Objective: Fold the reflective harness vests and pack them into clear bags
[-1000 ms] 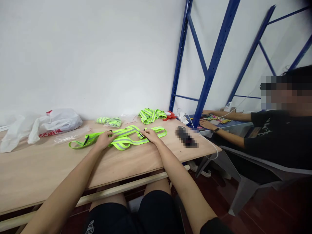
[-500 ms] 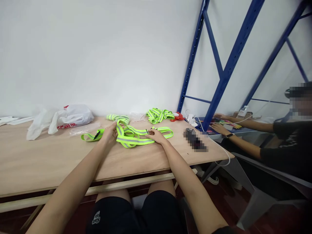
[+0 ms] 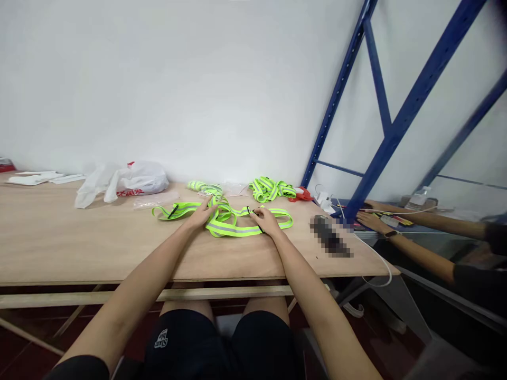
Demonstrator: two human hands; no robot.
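A fluorescent yellow-green reflective strap (image 3: 233,231) with a grey stripe lies in loose loops on the wooden table. My left hand (image 3: 203,214) is closed around its bunched left part, fingers partly hidden. At its black slider, my right hand (image 3: 266,220) pinches the strap between thumb and fingers. One loop runs out beyond the right hand, while a strap end with a black buckle (image 3: 173,211) rests left of the left hand. Behind them are a folded reflective strap (image 3: 204,187) and a tangled pile of reflective straps (image 3: 271,189).
White plastic bags (image 3: 144,178) and clear packaging (image 3: 156,200) lie at the back left, white papers (image 3: 35,178) farther left. A red item (image 3: 303,194) sits by the pile. Blue rack posts (image 3: 372,169) stand right, near a white cable (image 3: 382,258) and a co-worker's hands (image 3: 374,221).
The view has turned left, so the table's things appear farther right. My left hand has shifted slightly along the strap, and more of the left strap end shows. My right hand stays at the slider.
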